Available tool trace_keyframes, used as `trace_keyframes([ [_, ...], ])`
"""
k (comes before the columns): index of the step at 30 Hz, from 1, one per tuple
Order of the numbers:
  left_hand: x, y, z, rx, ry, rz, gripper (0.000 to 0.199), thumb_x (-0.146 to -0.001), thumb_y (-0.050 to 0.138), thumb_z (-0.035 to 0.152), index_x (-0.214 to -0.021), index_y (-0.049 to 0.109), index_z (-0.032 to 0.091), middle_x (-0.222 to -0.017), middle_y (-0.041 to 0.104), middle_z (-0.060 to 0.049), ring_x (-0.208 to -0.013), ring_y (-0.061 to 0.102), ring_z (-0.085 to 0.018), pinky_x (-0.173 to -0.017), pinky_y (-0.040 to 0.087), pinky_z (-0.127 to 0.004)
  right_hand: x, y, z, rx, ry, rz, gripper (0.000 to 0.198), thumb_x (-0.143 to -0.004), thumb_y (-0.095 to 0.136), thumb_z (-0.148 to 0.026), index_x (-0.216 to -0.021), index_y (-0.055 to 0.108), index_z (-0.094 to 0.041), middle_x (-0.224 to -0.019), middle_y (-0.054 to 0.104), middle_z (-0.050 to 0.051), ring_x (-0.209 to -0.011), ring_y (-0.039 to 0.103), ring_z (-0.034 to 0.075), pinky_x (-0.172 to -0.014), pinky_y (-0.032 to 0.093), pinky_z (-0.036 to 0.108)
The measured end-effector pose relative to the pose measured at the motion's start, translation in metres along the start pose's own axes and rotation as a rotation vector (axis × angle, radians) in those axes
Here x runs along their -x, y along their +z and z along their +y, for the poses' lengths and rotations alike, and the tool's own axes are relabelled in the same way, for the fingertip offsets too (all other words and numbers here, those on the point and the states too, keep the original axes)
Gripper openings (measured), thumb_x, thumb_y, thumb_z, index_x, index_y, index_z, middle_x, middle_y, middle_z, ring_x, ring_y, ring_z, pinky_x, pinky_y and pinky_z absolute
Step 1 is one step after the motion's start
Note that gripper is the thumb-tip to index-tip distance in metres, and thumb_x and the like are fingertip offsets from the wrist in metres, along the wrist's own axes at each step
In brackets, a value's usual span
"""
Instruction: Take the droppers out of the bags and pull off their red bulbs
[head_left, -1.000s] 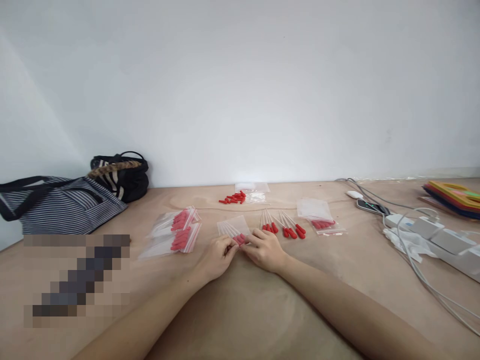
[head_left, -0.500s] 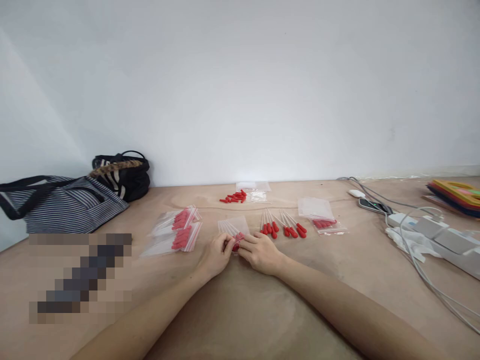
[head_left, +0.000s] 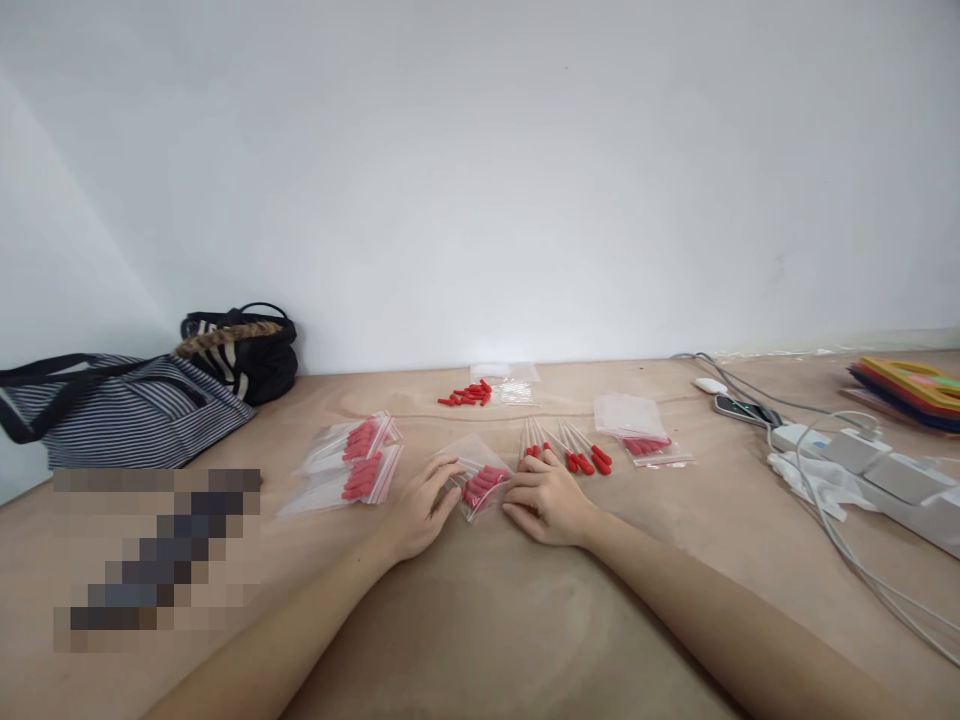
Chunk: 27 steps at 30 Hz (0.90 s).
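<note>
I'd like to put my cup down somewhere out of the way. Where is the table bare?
Bare wood lies near the table edge, between the forearms, and right of the right hand, short of the power strip. It is crowded around the small bag under the left hand, with filled bags and loose droppers.

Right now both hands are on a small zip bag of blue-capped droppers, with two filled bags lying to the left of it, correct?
Not quite: the caps are red, not blue. The head view shows the left hand and right hand flanking the small zip bag of red-capped droppers, with two filled bags to its left.
</note>
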<state>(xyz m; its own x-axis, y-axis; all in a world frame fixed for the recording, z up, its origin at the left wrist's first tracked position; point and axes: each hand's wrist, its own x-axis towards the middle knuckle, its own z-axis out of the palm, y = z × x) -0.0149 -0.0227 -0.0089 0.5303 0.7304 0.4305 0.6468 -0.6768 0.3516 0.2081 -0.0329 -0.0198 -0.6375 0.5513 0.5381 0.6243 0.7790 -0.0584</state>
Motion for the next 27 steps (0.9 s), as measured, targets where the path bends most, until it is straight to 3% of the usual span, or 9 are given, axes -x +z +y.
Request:
trace_keyframes([
  [3,0.001,-0.001,-0.005,-0.006,-0.027,-0.079,0.032,-0.083,0.040,0.020,-0.115,0.047,0.017,-0.117,0.054,-0.008,-0.108,0.050,-0.019,-0.092,0.040,-0.034,-0.001,0.001,-0.005,-0.057,0.172,0.019,0.020,-0.082,0.046,-0.020,-0.089,0.064,-0.025,-0.072,0.066,-0.001,-0.072,0.046,0.014,-0.069,0.023,0.032],
  [9,0.006,0.002,-0.002,-0.143,-0.090,-0.056,0.030,-0.081,0.045,0.027,-0.109,0.052,0.019,-0.110,0.056,-0.007,-0.103,0.050,-0.023,-0.089,0.040,-0.039,-0.006,0.008,-0.016,-0.111,0.451,0.006,0.030,-0.077,0.057,-0.030,-0.107,0.058,-0.029,-0.069,0.067,-0.002,-0.074,0.050,0.017,-0.072,0.024,0.032],
  [15,0.010,0.002,0.002,-0.200,-0.139,-0.036,0.028,-0.079,0.049,0.035,-0.102,0.055,0.020,-0.096,0.057,-0.006,-0.092,0.053,-0.024,-0.081,0.041,-0.039,-0.009,0.006,-0.019,-0.265,0.499,-0.016,0.025,-0.068,0.066,-0.038,-0.092,0.063,-0.031,-0.088,0.066,-0.003,-0.081,0.052,0.017,-0.076,0.025,0.032],
  [20,0.009,0.002,0.002,-0.173,-0.131,-0.031,0.024,-0.080,0.048,0.035,-0.098,0.055,0.020,-0.092,0.056,-0.005,-0.090,0.053,-0.023,-0.079,0.041,-0.037,-0.015,0.010,-0.016,-0.363,0.607,-0.054,0.032,-0.056,0.074,-0.040,-0.084,0.064,-0.027,-0.083,0.065,-0.002,-0.082,0.051,0.019,-0.077,0.027,0.032],
  [27,0.008,0.000,0.001,-0.120,-0.109,-0.050,0.025,-0.080,0.048,0.035,-0.100,0.055,0.020,-0.095,0.057,-0.006,-0.093,0.053,-0.022,-0.081,0.042,-0.037,-0.028,0.008,-0.025,-0.286,0.551,-0.107,0.022,-0.060,0.067,-0.036,-0.076,0.061,-0.022,-0.087,0.061,0.000,-0.088,0.049,0.019,-0.076,0.026,0.031],
])
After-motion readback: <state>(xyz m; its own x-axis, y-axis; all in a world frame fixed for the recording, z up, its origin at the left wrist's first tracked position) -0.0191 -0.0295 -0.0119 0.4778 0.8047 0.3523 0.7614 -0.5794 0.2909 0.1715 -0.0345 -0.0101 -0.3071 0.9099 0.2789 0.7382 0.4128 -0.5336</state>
